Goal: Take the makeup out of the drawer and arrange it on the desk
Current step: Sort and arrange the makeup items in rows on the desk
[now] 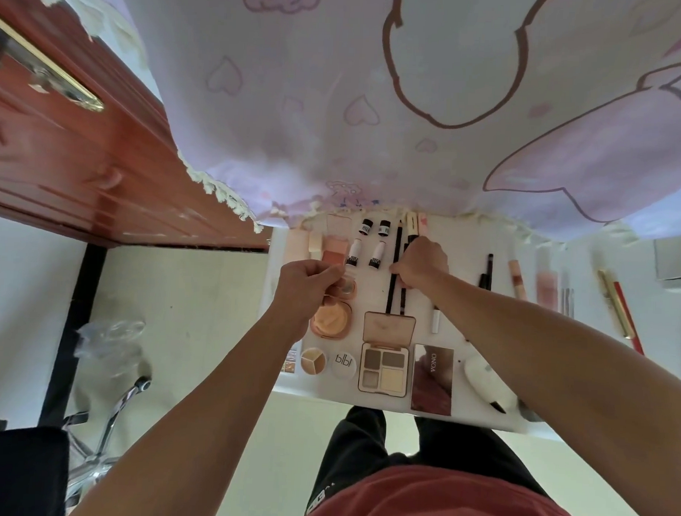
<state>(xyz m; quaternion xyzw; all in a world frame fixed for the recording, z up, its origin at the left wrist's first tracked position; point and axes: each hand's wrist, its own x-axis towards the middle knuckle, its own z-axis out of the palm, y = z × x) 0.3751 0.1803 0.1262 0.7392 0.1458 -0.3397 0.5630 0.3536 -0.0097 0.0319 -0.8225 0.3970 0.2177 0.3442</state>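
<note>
A white drawer [395, 408] stands pulled out under the cloth-covered desk [336, 103], and makeup lies in it in rows. My left hand [307, 283] pinches a small round compact [347, 287] at the drawer's left side, just above a peach blush compact [331, 319]. My right hand [421, 262] is curled round a black pencil [403, 294] in the middle of the drawer, beside a second long black pencil [391, 286]. An open eyeshadow palette [383, 369] and a dark VONO palette [432, 377] lie at the drawer's near edge.
Small white tubes [377, 255], a lip gloss [517, 279], a pink bottle [544, 282] and gold-and-red pens [619, 306] lie further along the drawer. A red-brown wooden cabinet [64, 151] stands on the left. A chair base [105, 423] is on the floor below.
</note>
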